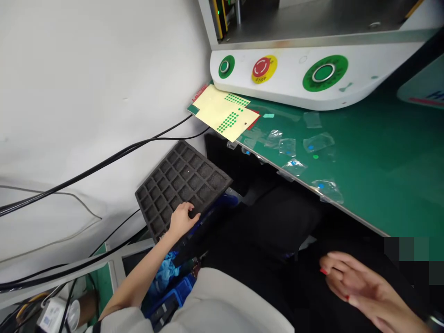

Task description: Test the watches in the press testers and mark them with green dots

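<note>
My left hand is at the near edge of a black foam tray with many square pockets, its thumb and fingers curled at the rim. Whether it grips the tray or only touches it is hard to tell. The tray tilts beside the white wall, left of the green table. Over my dark-clothed lap, at the lower right, my right hand is turned palm up with fingers loosely bent and no object visible in it.
A white machine panel with green buttons and a red stop button stands on the green table. Yellow sheets with green dots and small clear plastic pieces lie there. Black cables cross the left side. Blue bins sit below.
</note>
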